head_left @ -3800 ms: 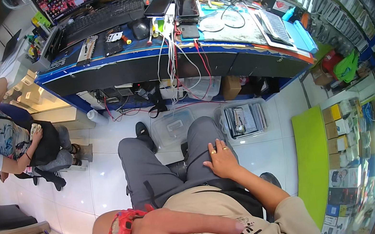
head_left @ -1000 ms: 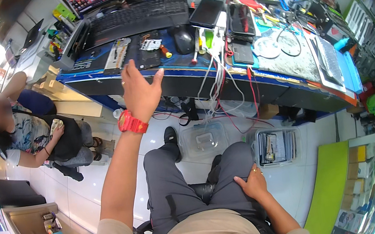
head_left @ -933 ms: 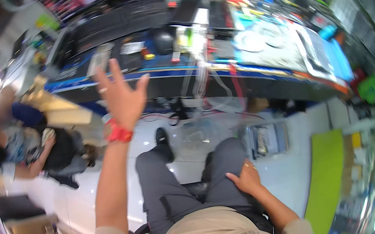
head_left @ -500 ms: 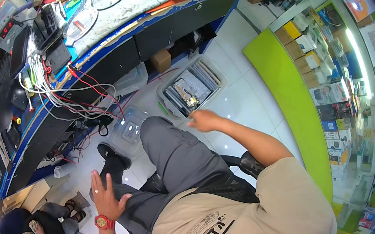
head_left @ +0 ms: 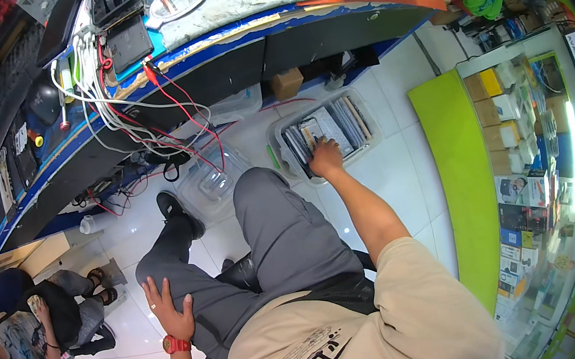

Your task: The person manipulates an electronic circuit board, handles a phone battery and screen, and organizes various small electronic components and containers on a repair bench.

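Observation:
On the floor stands a clear plastic bin (head_left: 372, 146) packed with thin flat panels (head_left: 348, 126), which look like tablets or device screens set on edge. My right hand (head_left: 327, 159) reaches into its near left part. Its fingers are bent closed over the panels around a small circuit board or opened device (head_left: 311, 131); the fingertips are hidden, so what they grip cannot be made out. Lying on my left thigh, my left hand (head_left: 170, 312) has its fingers spread and holds nothing. A red watch (head_left: 176, 344) is on that wrist.
A clear lid (head_left: 210, 183) lies on the floor left of the bin. Cables (head_left: 146, 126) hang off the cluttered workbench (head_left: 247, 11) above it. A green bench panel (head_left: 454, 177) and a glass display case (head_left: 520, 145) stand at right. Another person (head_left: 34, 321) sits at left.
My right hand has moved forward and down into the bin, onto the panels. My left hand has come down flat onto my thigh. The whole view has shifted.

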A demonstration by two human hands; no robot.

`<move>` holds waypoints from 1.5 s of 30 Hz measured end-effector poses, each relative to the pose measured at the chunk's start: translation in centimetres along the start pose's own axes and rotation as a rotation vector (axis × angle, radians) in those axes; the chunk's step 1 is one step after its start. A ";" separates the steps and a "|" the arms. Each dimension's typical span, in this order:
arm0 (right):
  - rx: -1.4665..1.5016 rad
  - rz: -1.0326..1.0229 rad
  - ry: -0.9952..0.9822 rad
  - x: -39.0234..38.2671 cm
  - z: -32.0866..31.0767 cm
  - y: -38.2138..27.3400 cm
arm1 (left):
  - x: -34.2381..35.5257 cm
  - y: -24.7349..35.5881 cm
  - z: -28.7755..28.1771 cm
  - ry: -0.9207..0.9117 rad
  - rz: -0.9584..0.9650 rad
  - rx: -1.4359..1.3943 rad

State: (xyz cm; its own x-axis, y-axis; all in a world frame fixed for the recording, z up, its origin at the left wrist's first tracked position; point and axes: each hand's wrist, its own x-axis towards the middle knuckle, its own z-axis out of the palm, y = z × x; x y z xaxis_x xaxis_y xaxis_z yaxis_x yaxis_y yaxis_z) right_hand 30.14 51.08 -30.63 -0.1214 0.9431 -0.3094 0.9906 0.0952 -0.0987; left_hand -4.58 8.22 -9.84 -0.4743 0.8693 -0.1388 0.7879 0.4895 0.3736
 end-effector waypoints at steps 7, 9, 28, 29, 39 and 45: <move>0.137 0.024 0.056 -0.7 -3.8 2.9 | 1.2 1.5 0.3 0.136 -0.041 -0.033; 0.147 0.020 0.089 -1.9 -5.1 4.4 | 2.6 4.5 0.0 0.136 0.032 -0.110; 0.351 0.175 0.124 1.5 -0.4 5.8 | 1.9 13.5 0.9 -0.023 0.052 -0.372; 0.382 0.167 0.195 1.5 -0.4 5.4 | 2.0 13.3 0.9 -0.020 0.046 -0.365; 0.844 0.058 0.111 1.6 -6.4 9.9 | 6.2 17.8 1.7 -0.095 0.155 -0.514; 0.949 -0.116 -0.081 -10.2 -21.2 2.9 | 9.7 23.8 4.5 -0.370 0.042 -1.264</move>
State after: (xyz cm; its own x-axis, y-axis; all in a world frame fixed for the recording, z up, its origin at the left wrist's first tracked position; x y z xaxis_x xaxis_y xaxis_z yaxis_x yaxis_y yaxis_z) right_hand 35.64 48.50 -7.67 -0.2548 0.9158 -0.3104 0.5121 -0.1445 -0.8467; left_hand 11.38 28.60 -6.40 -0.1643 0.9483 -0.2716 -0.2045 0.2367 0.9498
